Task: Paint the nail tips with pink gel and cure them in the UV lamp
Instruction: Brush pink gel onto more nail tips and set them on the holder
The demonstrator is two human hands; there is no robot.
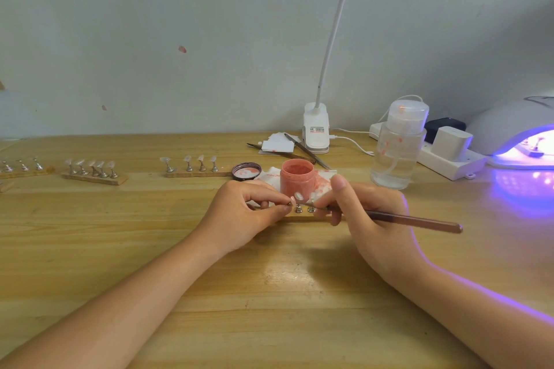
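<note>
An open jar of pink gel (297,178) stands on a stained white tissue (322,177), its lid (246,171) lying to the left. Just in front, a wooden strip (302,218) carries small metal stands with clear nail tips (298,196). My left hand (244,216) pinches one stand at the strip's left end. My right hand (371,219) grips a brown brush (413,220), its tip reaching the nail tip held by my left fingers. The UV lamp (518,132) glows purple at the far right, with a strip of stands inside.
More strips of nail tips on stands (195,165) (94,172) (22,167) line the table's left. A clear pump bottle (397,144), a clip lamp (316,129), a power strip (449,159), and tweezers beside white pads (280,144) sit behind the jar.
</note>
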